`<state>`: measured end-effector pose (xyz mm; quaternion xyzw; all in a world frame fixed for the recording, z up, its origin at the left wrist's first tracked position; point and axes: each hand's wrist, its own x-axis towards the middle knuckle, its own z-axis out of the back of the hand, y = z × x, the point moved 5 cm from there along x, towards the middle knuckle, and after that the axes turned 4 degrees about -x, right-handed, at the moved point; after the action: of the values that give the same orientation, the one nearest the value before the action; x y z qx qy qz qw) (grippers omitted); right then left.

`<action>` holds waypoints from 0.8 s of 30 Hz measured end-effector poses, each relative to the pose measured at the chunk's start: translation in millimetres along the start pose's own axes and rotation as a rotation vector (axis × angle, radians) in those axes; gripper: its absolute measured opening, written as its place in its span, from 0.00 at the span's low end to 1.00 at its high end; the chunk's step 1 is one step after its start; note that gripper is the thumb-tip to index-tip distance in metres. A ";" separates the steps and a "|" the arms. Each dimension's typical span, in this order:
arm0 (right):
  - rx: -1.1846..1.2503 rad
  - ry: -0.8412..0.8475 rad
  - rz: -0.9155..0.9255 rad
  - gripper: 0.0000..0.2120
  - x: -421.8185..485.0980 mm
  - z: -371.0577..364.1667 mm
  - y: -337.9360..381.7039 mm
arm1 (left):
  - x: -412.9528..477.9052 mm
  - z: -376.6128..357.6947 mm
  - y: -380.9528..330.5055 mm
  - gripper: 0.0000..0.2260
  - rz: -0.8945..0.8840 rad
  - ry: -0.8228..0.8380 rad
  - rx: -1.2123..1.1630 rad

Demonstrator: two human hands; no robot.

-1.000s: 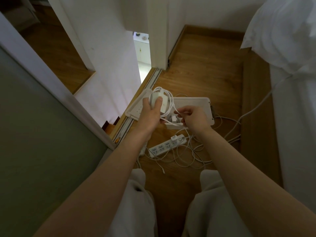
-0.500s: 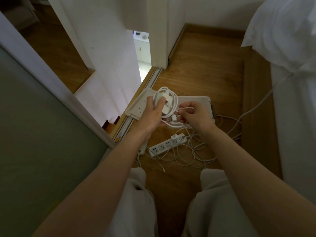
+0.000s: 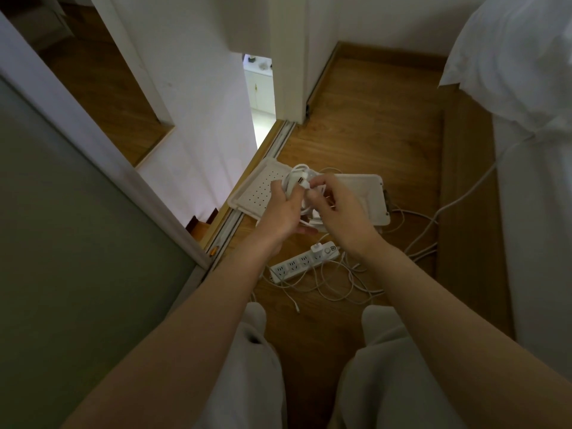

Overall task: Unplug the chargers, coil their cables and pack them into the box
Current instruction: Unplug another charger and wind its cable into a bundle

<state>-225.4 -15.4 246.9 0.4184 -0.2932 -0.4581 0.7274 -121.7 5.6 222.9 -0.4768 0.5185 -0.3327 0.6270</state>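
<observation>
The coiled charger (image 3: pixel 292 178) is gripped by the left hand (image 3: pixel 280 212) above the open box (image 3: pixel 371 193) on the floor. The right hand (image 3: pixel 337 212) has been raised since a moment ago, and its grip is now pinched on the cable end (image 3: pixel 305 184) at the bundle's top. The coil is judged nearly finished. Another charger (image 3: pixel 317 250) is left plugged into the power strip (image 3: pixel 294 266).

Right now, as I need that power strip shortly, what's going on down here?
A person is packing chargers. The left hand grips a white charger and its coiled cable, and the right hand pinches the cable end at the bundle, above the open white box on the floor. A second charger sits plugged into the power strip, loose cables beside it.
</observation>
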 end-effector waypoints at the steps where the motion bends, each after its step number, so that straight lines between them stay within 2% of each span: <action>1: -0.072 0.013 0.003 0.04 0.4 -1.6 -2.3 | -0.4 0.3 0.0 0.16 -0.002 0.000 0.021; 3: -0.153 0.003 -0.035 0.03 -0.1 -2.4 -7.1 | -0.7 0.5 0.1 0.15 -0.001 -0.003 0.068; 6: -0.159 -0.130 -0.064 0.01 -3.4 5.0 -2.3 | 1.0 0.9 0.7 0.15 -0.013 -0.013 0.116; 10: -0.079 -0.241 0.012 0.08 -8.7 8.1 15.4 | 7.4 2.6 5.7 0.22 -0.028 -0.043 0.251; 14: 0.109 -0.253 0.035 0.07 -14.3 11.1 26.8 | 17.7 17.8 15.3 0.23 0.025 -0.131 0.323; 19: 0.348 -0.236 0.013 0.12 -19.2 13.9 32.0 | 25.5 35.2 24.0 0.21 0.092 -0.172 0.180; 24: 0.141 -0.400 -0.130 0.12 -9.8 31.2 13.8 | 22.2 28.1 11.6 0.19 0.089 -0.144 -0.100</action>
<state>-248.8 -13.9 273.5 0.3871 -0.4354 -0.5563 0.5925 -90.1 -3.8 204.8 -0.5068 0.5088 -0.2432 0.6520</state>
